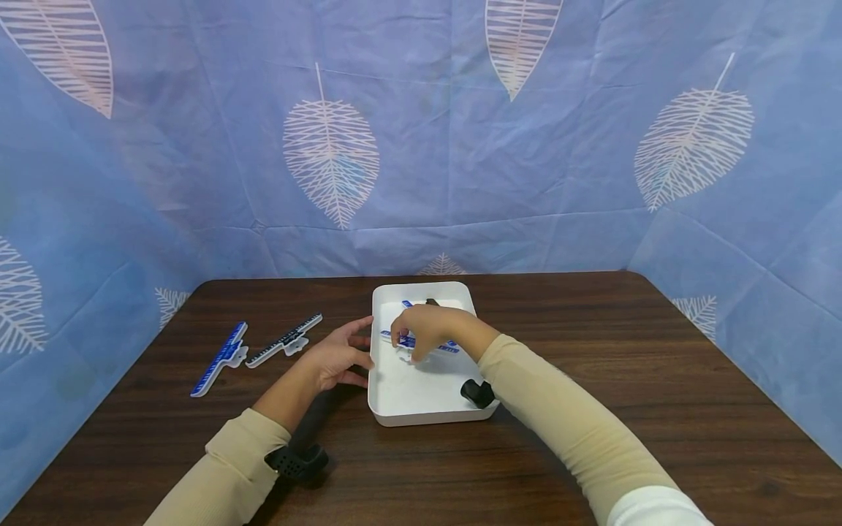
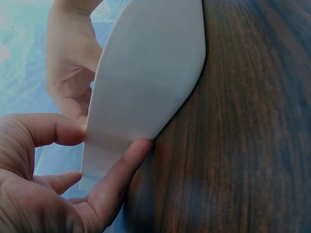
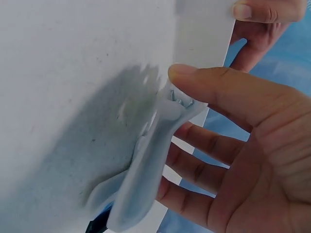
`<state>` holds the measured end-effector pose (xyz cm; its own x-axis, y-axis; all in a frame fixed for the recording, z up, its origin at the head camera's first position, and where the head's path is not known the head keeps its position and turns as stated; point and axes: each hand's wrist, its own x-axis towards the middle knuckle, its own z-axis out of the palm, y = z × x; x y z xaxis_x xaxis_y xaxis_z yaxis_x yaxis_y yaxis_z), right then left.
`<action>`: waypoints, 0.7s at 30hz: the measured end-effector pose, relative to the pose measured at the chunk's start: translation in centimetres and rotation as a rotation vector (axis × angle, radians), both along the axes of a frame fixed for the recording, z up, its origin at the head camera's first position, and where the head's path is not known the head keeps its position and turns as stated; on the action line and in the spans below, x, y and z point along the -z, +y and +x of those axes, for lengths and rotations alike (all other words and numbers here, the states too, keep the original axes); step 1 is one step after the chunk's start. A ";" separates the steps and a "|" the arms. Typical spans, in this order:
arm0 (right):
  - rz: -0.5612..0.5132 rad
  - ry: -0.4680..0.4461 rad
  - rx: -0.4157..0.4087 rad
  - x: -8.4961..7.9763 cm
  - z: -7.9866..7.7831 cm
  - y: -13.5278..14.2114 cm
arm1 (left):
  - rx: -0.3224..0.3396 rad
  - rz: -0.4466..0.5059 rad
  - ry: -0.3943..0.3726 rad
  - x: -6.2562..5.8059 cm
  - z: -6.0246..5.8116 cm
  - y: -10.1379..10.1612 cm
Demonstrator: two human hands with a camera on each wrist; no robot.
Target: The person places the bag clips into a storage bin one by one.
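Inside a white tray [image 1: 421, 398], my right hand [image 1: 430, 326] pinches a blue-and-white ruler clip [image 1: 450, 348] between thumb and fingers. In the right wrist view the thumb lies at the grip end of that clip [image 3: 141, 174], close over the tray floor, with the fingers on its far side. My left hand [image 1: 334, 358] rests its spread fingertips against the tray's left wall; the left wrist view shows them on the outer wall [image 2: 141, 63]. Behind the right hand, another blue clip [image 1: 407, 303] and a black piece [image 1: 431, 302] lie in the tray, partly hidden.
Left of the tray, a blue ruler clip [image 1: 220, 359] and a black ruler clip [image 1: 284, 340] lie on the dark wooden table [image 1: 592, 351]. A blue leaf-patterned cloth [image 1: 421, 146] hangs behind and at both sides. Black cameras [image 1: 296, 462] are strapped to both wrists.
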<state>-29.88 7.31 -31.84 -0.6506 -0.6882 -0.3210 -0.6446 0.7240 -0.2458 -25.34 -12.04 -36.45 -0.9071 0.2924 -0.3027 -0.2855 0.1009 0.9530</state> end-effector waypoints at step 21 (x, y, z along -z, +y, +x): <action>0.010 0.028 0.003 -1.4 0.4 0.2 | 0.000 0.007 -0.005 0.0 -0.1 0.0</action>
<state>-29.45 7.46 -30.47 -0.6613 -0.6833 -0.3095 -0.6493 0.7281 -0.2199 -25.44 -12.02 -36.50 -0.9056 0.2944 -0.3052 -0.2903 0.0941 0.9523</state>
